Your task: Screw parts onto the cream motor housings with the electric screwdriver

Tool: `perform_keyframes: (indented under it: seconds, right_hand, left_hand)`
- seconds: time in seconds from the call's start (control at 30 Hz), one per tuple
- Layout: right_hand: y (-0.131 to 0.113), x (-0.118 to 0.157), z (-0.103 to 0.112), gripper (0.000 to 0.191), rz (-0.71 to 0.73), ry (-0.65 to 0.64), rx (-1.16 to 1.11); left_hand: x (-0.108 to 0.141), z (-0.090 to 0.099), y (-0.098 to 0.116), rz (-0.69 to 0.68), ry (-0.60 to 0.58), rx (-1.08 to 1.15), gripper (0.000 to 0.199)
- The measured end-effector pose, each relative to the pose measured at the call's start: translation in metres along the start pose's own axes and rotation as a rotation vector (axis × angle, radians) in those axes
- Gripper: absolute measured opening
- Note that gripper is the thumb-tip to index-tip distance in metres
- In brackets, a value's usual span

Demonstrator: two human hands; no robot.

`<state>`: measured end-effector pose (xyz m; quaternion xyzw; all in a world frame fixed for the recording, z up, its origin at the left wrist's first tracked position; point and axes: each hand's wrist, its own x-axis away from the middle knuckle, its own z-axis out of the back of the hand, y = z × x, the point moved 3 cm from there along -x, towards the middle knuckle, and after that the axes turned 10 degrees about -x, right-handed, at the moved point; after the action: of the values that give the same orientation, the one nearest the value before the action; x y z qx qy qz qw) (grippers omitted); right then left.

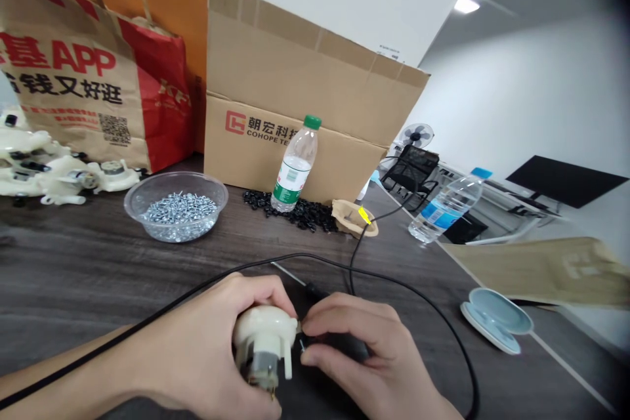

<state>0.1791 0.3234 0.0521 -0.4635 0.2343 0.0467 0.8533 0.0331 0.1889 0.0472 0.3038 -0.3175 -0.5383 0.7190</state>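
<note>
Paper bag (93, 72), brown and red with printed lettering, at left; behind it we note an orange box (170, 6). Cardboard box (295, 59), brown, marked "COHOPE", at the back of the worktop (162, 275); behind it, a large white panel (344, 0). We count two clear bottles: a green-capped bottle (295, 167) in front of the cardboard box, and a blue-capped bottle (445, 210) farther right, labelled in blue. Hinged case (506, 312), pale blue, lying open at right. Black cable (295, 255), looping across the foreground. Beyond the worktop we record a standing fan (417, 136), a black chair (413, 170), a dark monitor (566, 180) and a lit ceiling lamp (466, 4).
</note>
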Motion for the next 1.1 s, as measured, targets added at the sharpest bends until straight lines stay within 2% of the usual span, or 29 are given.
perform_keyframes:
  seconds: [0.13, 0.3, 0.43, 0.53, 0.67, 0.73, 0.97, 1.1]
  right_hand:
    - [0.006, 0.000, -0.002, 0.011, -0.056, 0.016, -0.010]
    - [0.008, 0.002, 0.000, 0.014, -0.105, 0.069, 0.000]
    - [0.010, 0.002, 0.000, 0.020, -0.164, 0.097, -0.057]
    - [0.015, 0.002, -0.002, 0.024, -0.281, 0.118, -0.146]
    - [0.020, 0.004, -0.004, 0.030, -0.425, 0.164, -0.266]
    - [0.019, 0.004, -0.004, 0.029, -0.394, 0.165, -0.258]
    - [0.012, 0.004, -0.003, 0.019, -0.098, 0.120, -0.071]
    - [0.011, 0.007, -0.004, 0.015, -0.044, 0.118, -0.038]
  left_hand:
    - [0.001, -0.002, 0.001, -0.069, -0.078, 0.078, 0.041]
    - [0.002, -0.012, -0.003, -0.055, -0.043, 0.047, 0.045]
    - [0.001, -0.017, -0.009, -0.081, -0.007, 0.054, 0.065]
    - [0.001, -0.016, -0.010, -0.116, -0.004, 0.052, 0.074]
    - [0.001, -0.015, -0.007, -0.123, -0.023, 0.032, 0.074]
    - [0.001, -0.015, -0.007, -0.105, -0.025, 0.024, 0.073]
    - [0.004, -0.021, -0.008, -0.047, -0.014, 0.001, 0.069]
    - [0.003, -0.021, -0.001, 0.018, -0.044, -0.017, 0.067]
